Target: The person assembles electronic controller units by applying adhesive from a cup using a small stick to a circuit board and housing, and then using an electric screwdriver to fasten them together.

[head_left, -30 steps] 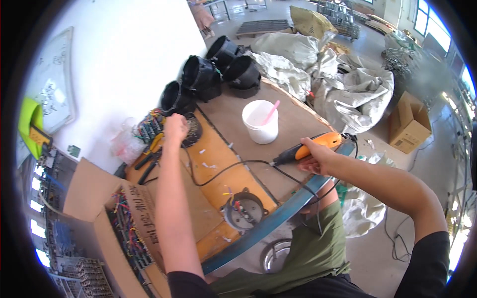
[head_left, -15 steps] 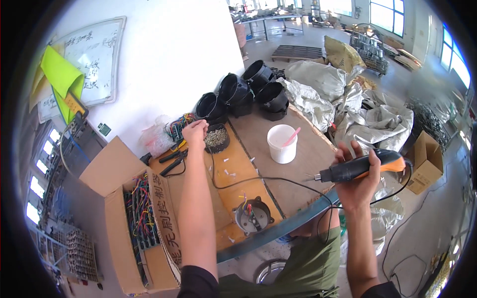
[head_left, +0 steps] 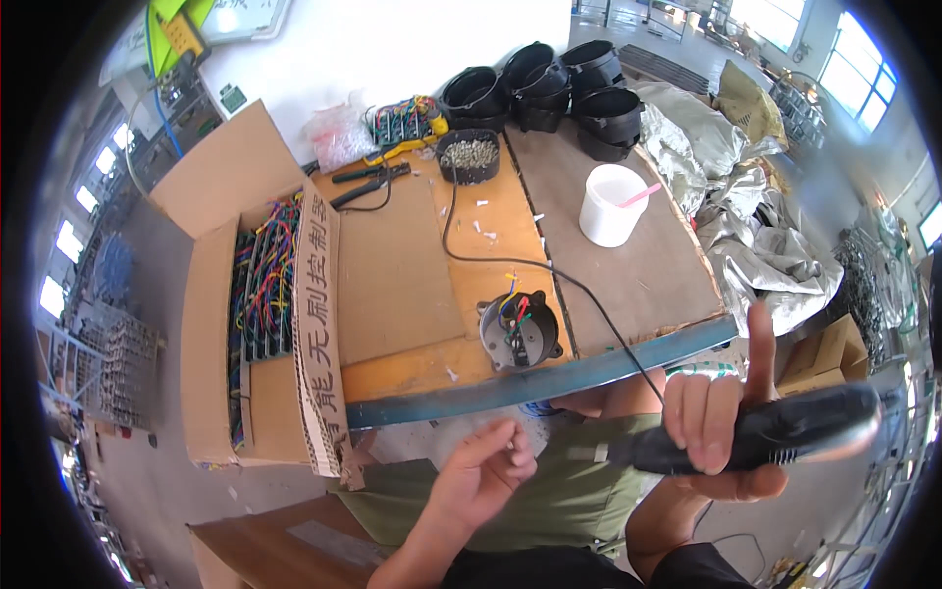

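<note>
My right hand (head_left: 708, 432) grips a black and orange electric screwdriver (head_left: 785, 427), raised over my lap with its tip toward the left. Its index finger points up, off the tool. My left hand (head_left: 488, 463) is closed in a pinch above my lap, left of the tool's tip; whatever sits between the fingertips is too small to make out. On the bench near its front edge lies a round metal housing (head_left: 498, 346) with coloured wires and a connector inside. Farther back stands a black tray (head_left: 473, 177) of small pale metal pieces.
An open carton (head_left: 211, 353) of wired circuit boards stands at left. Pliers (head_left: 368, 187), a bag (head_left: 339, 137) and more wired boards (head_left: 402, 123) lie at the back. Black bucket-like housings (head_left: 535, 79) and a white tub (head_left: 608, 211) stand at right. A cord (head_left: 589, 285) crosses the bench.
My left hand has come back from the tray to above my lap, fingers pinched. The screwdriver has moved lower and nearer my body. The view has tilted down.
</note>
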`<state>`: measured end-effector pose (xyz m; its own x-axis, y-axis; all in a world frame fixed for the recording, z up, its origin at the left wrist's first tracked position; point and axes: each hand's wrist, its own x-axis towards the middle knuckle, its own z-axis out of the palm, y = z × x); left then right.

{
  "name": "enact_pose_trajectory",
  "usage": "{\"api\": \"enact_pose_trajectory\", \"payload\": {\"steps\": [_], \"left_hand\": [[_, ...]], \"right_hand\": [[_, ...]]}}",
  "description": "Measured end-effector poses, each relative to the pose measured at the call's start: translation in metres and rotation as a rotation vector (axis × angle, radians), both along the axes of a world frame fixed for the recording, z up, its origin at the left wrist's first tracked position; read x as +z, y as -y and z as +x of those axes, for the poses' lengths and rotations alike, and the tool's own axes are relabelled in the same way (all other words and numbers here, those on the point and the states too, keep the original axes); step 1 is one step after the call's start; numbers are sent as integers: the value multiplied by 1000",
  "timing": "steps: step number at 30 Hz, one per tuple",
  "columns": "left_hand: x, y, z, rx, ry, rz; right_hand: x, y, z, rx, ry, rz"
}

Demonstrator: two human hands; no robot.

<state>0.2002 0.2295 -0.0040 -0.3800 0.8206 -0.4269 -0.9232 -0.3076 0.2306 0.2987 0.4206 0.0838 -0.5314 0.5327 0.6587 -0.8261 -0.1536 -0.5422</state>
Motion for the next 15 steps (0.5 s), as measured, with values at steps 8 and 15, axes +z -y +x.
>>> {"api": "enact_pose_trajectory", "payload": {"steps": [8,15], "left_hand": [[-21,1,19,-5,-34,241],[0,-5,24,101,-210,84]], "right_hand": [[-22,21,-6,67,-37,-166],[-30,35,-14,-64,-44,-234]]}}
